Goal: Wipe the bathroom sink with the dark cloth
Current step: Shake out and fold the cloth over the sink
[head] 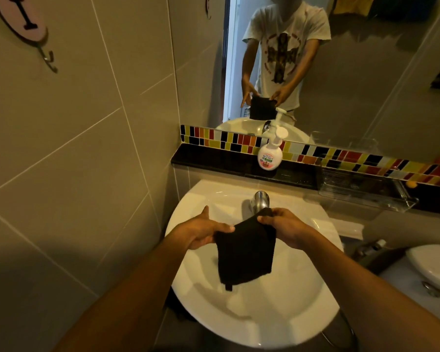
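Observation:
A dark cloth point(244, 252) hangs folded above the white bathroom sink point(277, 313). My left hand point(201, 231) pinches its upper left corner. My right hand point(283, 226) grips the upper right corner, close to the chrome tap point(261, 199). The cloth's lower edge dangles over the basin without touching it, as far as I can tell. The cloth hides the drain.
A white soap pump bottle point(271, 151) stands on the black ledge point(214, 161) behind the sink. A clear plastic tray point(366, 191) sits on the ledge to the right. The mirror point(341, 85) above reflects me. A tiled wall is at left; a toilet point(432, 265) at right.

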`<state>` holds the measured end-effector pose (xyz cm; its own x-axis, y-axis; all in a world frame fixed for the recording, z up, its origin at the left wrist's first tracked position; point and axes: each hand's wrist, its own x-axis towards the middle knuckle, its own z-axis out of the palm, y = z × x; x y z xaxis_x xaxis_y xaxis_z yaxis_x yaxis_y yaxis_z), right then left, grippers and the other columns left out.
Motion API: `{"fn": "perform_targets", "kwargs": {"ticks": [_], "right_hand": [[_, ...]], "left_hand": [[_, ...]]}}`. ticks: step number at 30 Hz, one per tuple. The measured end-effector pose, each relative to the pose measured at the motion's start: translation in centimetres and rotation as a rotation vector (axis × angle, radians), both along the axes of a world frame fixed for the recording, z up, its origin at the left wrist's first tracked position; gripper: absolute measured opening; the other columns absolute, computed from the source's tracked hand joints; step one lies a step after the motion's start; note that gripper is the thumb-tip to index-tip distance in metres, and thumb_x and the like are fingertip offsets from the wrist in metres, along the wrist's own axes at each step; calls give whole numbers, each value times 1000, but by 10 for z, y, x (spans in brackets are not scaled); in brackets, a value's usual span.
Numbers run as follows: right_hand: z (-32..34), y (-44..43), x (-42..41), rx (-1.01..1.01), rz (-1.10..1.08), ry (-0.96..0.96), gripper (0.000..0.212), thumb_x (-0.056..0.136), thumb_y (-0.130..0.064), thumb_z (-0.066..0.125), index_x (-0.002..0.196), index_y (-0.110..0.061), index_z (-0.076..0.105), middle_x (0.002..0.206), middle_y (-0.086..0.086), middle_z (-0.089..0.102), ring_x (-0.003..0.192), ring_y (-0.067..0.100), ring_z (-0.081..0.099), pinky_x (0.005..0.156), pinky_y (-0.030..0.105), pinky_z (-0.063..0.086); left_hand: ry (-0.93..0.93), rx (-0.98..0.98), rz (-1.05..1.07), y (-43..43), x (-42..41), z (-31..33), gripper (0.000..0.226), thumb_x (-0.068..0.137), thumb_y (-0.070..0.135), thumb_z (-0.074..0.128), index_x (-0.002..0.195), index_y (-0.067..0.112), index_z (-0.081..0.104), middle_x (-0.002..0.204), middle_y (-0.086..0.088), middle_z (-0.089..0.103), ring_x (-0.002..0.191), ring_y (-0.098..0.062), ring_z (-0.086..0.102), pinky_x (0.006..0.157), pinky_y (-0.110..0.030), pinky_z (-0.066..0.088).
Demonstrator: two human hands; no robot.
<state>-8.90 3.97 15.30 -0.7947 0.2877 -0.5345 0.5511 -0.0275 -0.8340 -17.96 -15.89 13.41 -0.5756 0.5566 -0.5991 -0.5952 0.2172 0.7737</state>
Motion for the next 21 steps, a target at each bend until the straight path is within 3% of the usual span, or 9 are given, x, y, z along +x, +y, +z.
{"fn": "perform_targets", "kwargs": {"ticks": [5, 10, 12, 14, 17, 19, 21], "right_hand": [[-9, -7, 3, 78, -17, 28, 41, 90, -14, 60, 128, -4, 47, 119, 13, 58, 105, 23, 55, 99, 38, 46], [-13, -9, 5, 507, 100, -55, 52, 90, -17, 61, 135, -9, 37, 129, 16, 54, 114, 29, 53, 94, 38, 45], [-15, -11, 4, 554, 93, -44, 59, 92, -17, 57, 142, -11, 26, 135, 18, 52, 122, 32, 51, 96, 38, 43], [-18, -12, 4, 480, 60, -29, 59, 94, -21, 54, 144, -14, 23, 135, 17, 52, 119, 31, 52, 97, 39, 42], [-14, -11, 12, 130, -25, -6, 64, 90, -31, 61, 142, -16, 28, 129, 11, 52, 107, 23, 53, 94, 36, 45], [-9, -9, 19, -9, 56, -31, 62, 85, -25, 68, 137, -16, 35, 115, 6, 56, 97, 19, 56, 82, 28, 48], [-9, -8, 21, 10, 186, -63, 59, 80, -14, 72, 131, -16, 43, 107, 2, 58, 95, 18, 57, 82, 28, 48]], "left_hand": [[-53, -148, -97, -4, 7, -10, 89, 76, -2, 74, 148, 17, 26, 148, -14, 39, 132, -34, 42, 106, -46, 43], [101, -248, -93, -3, 5, -7, 56, 83, 17, 71, 134, 20, 48, 133, -10, 53, 112, -25, 51, 94, -38, 46], [161, -242, -90, -2, 5, -5, 45, 85, 19, 68, 128, 21, 54, 129, -8, 56, 112, -23, 52, 96, -38, 46], [213, -236, -71, 0, 5, -5, 37, 87, 20, 67, 122, 21, 57, 126, -9, 58, 115, -24, 53, 97, -39, 47], [225, -210, -8, -1, 5, -3, 27, 87, 20, 67, 113, 22, 60, 123, -12, 59, 114, -27, 56, 96, -42, 50], [216, -187, 20, -3, 3, -3, 25, 86, 18, 68, 110, 22, 60, 121, -13, 60, 112, -27, 57, 93, -41, 51], [229, -183, 25, -5, 1, -4, 25, 86, 16, 68, 109, 21, 61, 120, -13, 61, 111, -28, 57, 92, -41, 51]]}}
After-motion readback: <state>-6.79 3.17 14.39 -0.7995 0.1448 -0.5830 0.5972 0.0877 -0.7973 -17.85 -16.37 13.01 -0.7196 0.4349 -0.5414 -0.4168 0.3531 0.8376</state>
